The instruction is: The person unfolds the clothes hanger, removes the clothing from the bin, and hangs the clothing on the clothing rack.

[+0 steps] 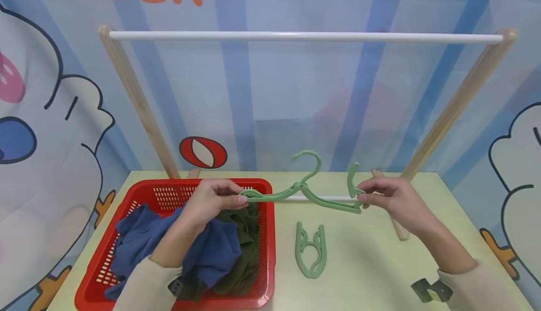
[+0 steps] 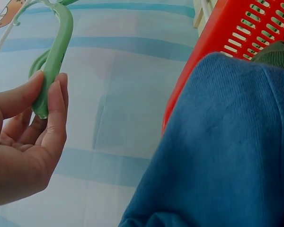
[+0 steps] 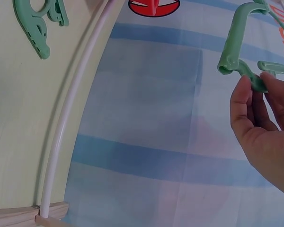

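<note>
Raised over the table, a green plastic folding hanger (image 1: 291,190) is stretched between the two hands with its arms spread and its hook up. My left hand (image 1: 211,203) pinches the left arm's end between thumb and fingers, above the basket side. With thumb and fingertips, my right hand (image 1: 397,204) grips a small hinged piece at the right end, whose curved tip sticks upward. In the right wrist view that piece angles away from the hanger arm (image 3: 234,40). A second green hanger (image 1: 299,254), folded up, lies on the table below.
On the left stands a red basket (image 1: 270,264) with blue cloth (image 1: 217,250) and dark green cloth (image 1: 249,236) inside. A rack with a white top bar (image 1: 304,36) and wooden posts (image 1: 458,106) spans the back of the pale table (image 1: 363,264), with a patterned curtain behind.
</note>
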### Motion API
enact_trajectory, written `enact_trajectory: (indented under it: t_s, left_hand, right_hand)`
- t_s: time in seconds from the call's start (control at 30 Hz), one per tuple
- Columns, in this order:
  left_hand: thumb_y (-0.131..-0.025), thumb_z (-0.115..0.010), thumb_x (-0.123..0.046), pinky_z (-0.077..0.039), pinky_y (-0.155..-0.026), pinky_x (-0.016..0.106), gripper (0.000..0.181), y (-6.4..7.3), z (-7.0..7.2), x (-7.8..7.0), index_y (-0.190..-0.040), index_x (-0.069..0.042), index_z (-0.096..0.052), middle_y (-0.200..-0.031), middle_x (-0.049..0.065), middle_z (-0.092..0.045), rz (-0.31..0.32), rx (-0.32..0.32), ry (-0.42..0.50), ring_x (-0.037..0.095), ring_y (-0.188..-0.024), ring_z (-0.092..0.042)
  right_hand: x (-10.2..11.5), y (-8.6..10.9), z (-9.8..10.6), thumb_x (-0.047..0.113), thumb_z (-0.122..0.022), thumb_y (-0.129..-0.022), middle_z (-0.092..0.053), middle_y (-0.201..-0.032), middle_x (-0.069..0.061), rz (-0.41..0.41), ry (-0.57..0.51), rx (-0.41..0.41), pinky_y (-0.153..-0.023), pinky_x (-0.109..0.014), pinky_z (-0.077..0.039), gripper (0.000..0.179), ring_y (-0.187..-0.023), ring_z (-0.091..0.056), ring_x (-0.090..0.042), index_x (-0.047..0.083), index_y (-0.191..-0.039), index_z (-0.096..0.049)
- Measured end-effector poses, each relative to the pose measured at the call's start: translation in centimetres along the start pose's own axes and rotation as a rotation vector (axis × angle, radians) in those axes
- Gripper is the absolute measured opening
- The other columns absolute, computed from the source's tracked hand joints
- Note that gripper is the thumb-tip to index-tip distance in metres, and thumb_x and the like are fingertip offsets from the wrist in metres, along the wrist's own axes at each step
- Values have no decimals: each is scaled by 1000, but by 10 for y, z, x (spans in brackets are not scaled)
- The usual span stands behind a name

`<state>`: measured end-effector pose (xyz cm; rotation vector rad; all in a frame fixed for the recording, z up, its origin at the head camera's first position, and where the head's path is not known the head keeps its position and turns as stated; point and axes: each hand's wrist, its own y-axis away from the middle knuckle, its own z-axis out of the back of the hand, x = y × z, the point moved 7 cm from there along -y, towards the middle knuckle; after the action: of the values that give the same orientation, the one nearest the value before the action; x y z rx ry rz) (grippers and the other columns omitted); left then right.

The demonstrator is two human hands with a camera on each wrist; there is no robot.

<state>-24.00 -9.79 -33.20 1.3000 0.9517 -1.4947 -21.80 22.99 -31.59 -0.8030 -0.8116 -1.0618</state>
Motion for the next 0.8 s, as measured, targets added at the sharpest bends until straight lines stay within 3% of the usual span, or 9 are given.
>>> enact_trajectory:
  t_s: [0.3,0.5,0.67,0.8]
  left_hand:
    - [-81,-66,2,-53,-75,34,19,3,10,-1,-96,12,-63,-80,8,-65,12,-33,21,17,-72,-66]
    - [-80,-66,1,-52,-76,33,19,2,11,1,-96,11,-63,-81,7,-65,23,-32,34,18,-73,-66]
    - [-81,-66,1,-52,-76,34,19,1,12,3,-96,11,-63,-81,7,-65,21,-26,53,17,-73,-66]
    - [-81,-65,1,-52,-75,33,18,0,13,5,-97,11,-62,-81,7,-65,30,-23,65,16,-74,-66]
  right_hand:
    - [-8,1,7,6,-59,-88,-62,-87,-14,-12,26,-12,-71,-29,-52,15,-74,-63,-18,-6,-96,-61]
    - [-11,2,8,3,-56,-89,-64,-87,-12,-32,-90,1,-70,-34,-53,19,-75,-65,-21,-13,-100,-56]
    - [-11,3,9,1,-54,-90,-63,-91,-20,-2,-173,-1,-72,-35,-53,21,-78,-65,-24,-17,-101,-54]
    - [-14,4,10,-1,-52,-91,-62,-92,-16,17,-285,-3,-75,-36,-52,17,-80,-65,-24,-15,-100,-54]
